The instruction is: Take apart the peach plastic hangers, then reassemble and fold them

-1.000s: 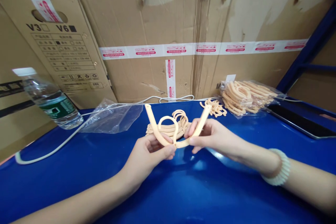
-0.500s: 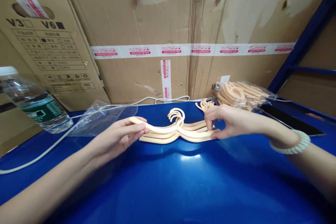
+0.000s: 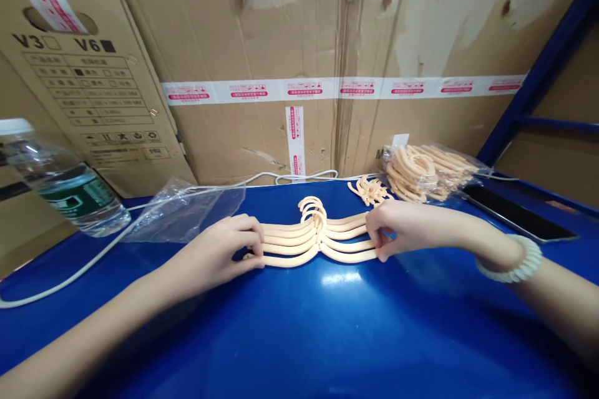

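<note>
Left: bottle (image 3: 70, 196) part-filled with liquid (image 3: 108, 222) | far right: bag (image 3: 480, 168) filled with beige pieces (image 3: 416, 169) | nearest hanger (image 3: 292, 259) gripped by left hand (image 3: 229, 246), right hand (image 3: 405, 227)

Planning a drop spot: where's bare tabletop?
Biggest: blue table, near side of hangers, between left forearm and right forearm. Smaller: between left forearm and white cable. Crowded: back edge, with clear bag, loose curved pieces, bagged pieces, phone.

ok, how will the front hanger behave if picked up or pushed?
The front hanger is probably stiff: its thick arms hold an even curve, with the left hand and right hand only at the ends. Pushed, it may slide easily; the table looks glossy. Lifted, it could snag, since the hooks bunch closely together.
</note>
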Demonstrator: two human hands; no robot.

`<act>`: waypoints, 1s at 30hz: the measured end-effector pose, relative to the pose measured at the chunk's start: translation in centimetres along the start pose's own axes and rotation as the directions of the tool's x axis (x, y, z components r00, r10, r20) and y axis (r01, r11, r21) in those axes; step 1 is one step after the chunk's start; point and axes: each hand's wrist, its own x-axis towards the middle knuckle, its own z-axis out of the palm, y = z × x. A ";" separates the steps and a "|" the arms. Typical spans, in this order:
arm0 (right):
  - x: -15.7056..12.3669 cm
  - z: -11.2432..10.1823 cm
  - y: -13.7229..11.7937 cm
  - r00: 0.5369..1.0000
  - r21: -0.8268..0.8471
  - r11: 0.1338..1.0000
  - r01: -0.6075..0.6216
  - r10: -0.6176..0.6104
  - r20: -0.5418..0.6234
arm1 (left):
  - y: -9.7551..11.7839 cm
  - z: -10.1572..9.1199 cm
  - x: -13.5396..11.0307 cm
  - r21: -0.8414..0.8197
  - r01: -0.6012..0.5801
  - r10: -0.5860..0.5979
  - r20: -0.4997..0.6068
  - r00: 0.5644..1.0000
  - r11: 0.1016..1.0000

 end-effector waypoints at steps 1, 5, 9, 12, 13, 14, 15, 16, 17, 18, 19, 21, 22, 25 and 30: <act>0.1 0.0 0.1 1.000 -0.002 1.000 -0.005 0.005 -0.005 | 0.0 0.1 0.0 0.024 -0.007 0.007 0.002 1.000 1.000; 0.2 0.0 0.3 0.999 -0.023 0.999 -0.041 0.040 -0.029 | -0.2 0.4 0.1 0.114 -0.022 0.026 -0.031 0.999 0.993; 0.3 0.1 0.6 0.995 -0.072 0.994 -0.079 0.074 -0.071 | -0.6 0.7 0.1 0.141 0.011 0.000 -0.078 0.997 0.990; 0.2 0.2 0.4 0.986 -0.148 0.984 -0.095 0.072 -0.153 | -0.4 0.8 0.1 0.172 0.061 -0.046 -0.085 0.995 0.983; 0.0 0.3 0.2 0.981 -0.166 0.982 -0.091 0.059 -0.187 | -0.1 0.8 0.1 0.187 0.073 -0.056 -0.091 0.994 0.980; -0.1 0.5 -0.2 0.975 -0.178 0.980 -0.086 0.047 -0.216 | 0.4 0.9 0.1 0.199 0.081 -0.061 -0.102 0.993 0.977; -0.3 0.7 -0.7 0.971 -0.188 0.979 -0.084 0.038 -0.235 | 1.0 1.0 0.1 0.206 0.084 -0.060 -0.118 0.991 0.975; -0.5 1.0 -1.4 0.969 -0.199 0.976 -0.087 0.037 -0.246 | 1.7 1.2 0.0 0.204 0.081 -0.054 -0.135 0.989 0.976; -0.6 1.5 -2.1 0.967 -0.211 0.973 -0.097 0.041 -0.253 | 2.5 1.6 -0.1 0.194 0.075 -0.045 -0.155 0.987 0.978; -0.7 2.1 -2.8 0.966 -0.226 0.968 -0.108 0.048 -0.255 | 3.4 2.1 -0.3 0.180 0.069 -0.038 -0.167 0.985 0.981; -0.6 2.8 -3.5 0.962 -0.239 0.964 -0.114 0.047 -0.268 | 4.2 2.7 -0.5 0.175 0.063 -0.034 -0.161 0.986 0.983; -0.3 4.4 -4.6 0.956 -0.252 0.962 -0.107 0.030 -0.291 | 5.5 4.2 -0.9 0.184 0.066 -0.037 -0.153 0.987 0.981; 0.0 5.1 -5.0 0.953 -0.257 0.960 -0.112 0.031 -0.300 | 6.0 4.9 -1.1 0.202 0.072 -0.043 -0.143 0.989 0.977; 1.1 6.7 -5.3 0.945 -0.262 0.954 -0.144 0.054 -0.322 | 6.9 6.4 -1.6 0.245 0.181 -0.159 -0.109 0.981 0.952; 2.4 7.0 -4.5 0.943 -0.231 0.956 -0.179 0.100 -0.317 | 6.8 5.6 -1.2 0.231 0.168 -0.169 -0.019 0.986 0.958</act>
